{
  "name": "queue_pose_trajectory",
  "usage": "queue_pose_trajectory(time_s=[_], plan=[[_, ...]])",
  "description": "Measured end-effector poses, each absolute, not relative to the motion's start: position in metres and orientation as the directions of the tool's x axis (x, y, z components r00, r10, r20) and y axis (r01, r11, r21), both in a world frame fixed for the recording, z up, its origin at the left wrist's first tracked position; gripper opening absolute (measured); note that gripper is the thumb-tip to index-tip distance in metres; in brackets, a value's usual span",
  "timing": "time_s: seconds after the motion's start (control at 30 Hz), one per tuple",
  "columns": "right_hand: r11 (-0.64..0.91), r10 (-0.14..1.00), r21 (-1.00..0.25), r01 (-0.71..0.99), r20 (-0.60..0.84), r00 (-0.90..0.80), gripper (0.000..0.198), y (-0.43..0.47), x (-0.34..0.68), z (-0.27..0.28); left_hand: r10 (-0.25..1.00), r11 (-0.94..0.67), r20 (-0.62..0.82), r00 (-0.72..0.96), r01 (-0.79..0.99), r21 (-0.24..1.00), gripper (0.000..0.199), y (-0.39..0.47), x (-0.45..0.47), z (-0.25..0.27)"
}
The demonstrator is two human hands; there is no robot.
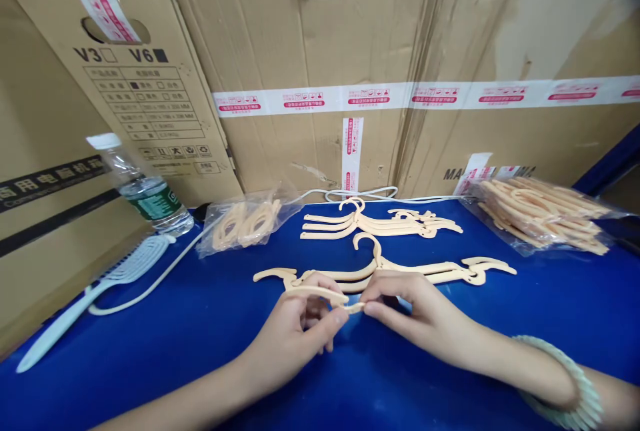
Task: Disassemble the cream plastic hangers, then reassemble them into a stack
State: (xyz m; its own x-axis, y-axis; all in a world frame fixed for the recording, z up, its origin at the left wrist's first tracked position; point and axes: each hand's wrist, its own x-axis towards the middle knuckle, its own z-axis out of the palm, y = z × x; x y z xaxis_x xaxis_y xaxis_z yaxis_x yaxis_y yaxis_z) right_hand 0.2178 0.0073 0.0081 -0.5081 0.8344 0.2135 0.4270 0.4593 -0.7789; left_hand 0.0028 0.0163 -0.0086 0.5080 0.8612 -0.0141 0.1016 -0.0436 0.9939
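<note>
My left hand [295, 327] is closed around a curved beige hanger arm [317, 291], thumb pressed near its right end. Fingertips of my right hand [425, 304] pinch a small beige hanger piece [355, 308], which meets that end between both hands; whether the two are joined, I cannot tell. Just beyond my hands lies a beige folding hanger [415, 271] with a hook and jointed arms. Farther back is a group of similar hanger parts [333, 221], several arms side by side with hooks. My fingers hide part of the nearer hanger.
Clear bags of beige hanger parts lie at the back left [245, 221] and back right [545, 211]. A water bottle [155, 201], a pale blue hairbrush [120, 271] and a white cable [165, 277] are on the left. Cardboard boxes [310, 31] wall off the blue table [200, 337].
</note>
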Motion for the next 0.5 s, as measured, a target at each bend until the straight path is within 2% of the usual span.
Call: queue_pose_trajectory(time_s=[0.07,0.13,0.17,0.23,0.3,0.37,0.5], plan=[[0.479,0.806,-0.772,0.416,0.201,-0.556,0.024,0.007,0.219,0.01,0.845,-0.03,-0.024,0.534,0.091,0.995,0.029,0.015,0.003,-0.01],[0.577,0.762,-0.678,0.455,0.248,-0.598,0.023,0.017,0.228,0.012,0.837,-0.016,-0.034,0.546,0.086,0.996,0.034,0.014,0.002,-0.011],[0.638,0.74,-0.589,0.496,0.289,-0.607,0.022,0.026,0.236,0.012,0.84,-0.009,-0.036,0.542,0.079,0.997,0.036,0.015,0.001,-0.01],[0.71,0.698,-0.308,0.633,0.425,-0.577,0.023,0.049,0.258,0.008,0.852,0.007,-0.037,0.523,0.058,0.998,0.038,0.016,0.0,-0.008],[0.632,0.726,-0.155,0.759,0.461,-0.51,0.021,0.073,0.282,0.001,0.865,0.028,-0.039,0.501,0.03,0.999,0.04,0.017,0.0,-0.006],[0.552,0.76,-0.072,0.831,0.454,-0.465,0.021,0.091,0.303,-0.006,0.88,0.05,-0.046,0.474,0.004,0.999,0.041,0.019,0.0,-0.005],[0.514,0.791,-0.037,0.857,0.405,-0.457,0.019,0.103,0.32,-0.014,0.907,0.071,-0.04,0.419,-0.059,0.996,0.041,0.025,-0.001,-0.004]])
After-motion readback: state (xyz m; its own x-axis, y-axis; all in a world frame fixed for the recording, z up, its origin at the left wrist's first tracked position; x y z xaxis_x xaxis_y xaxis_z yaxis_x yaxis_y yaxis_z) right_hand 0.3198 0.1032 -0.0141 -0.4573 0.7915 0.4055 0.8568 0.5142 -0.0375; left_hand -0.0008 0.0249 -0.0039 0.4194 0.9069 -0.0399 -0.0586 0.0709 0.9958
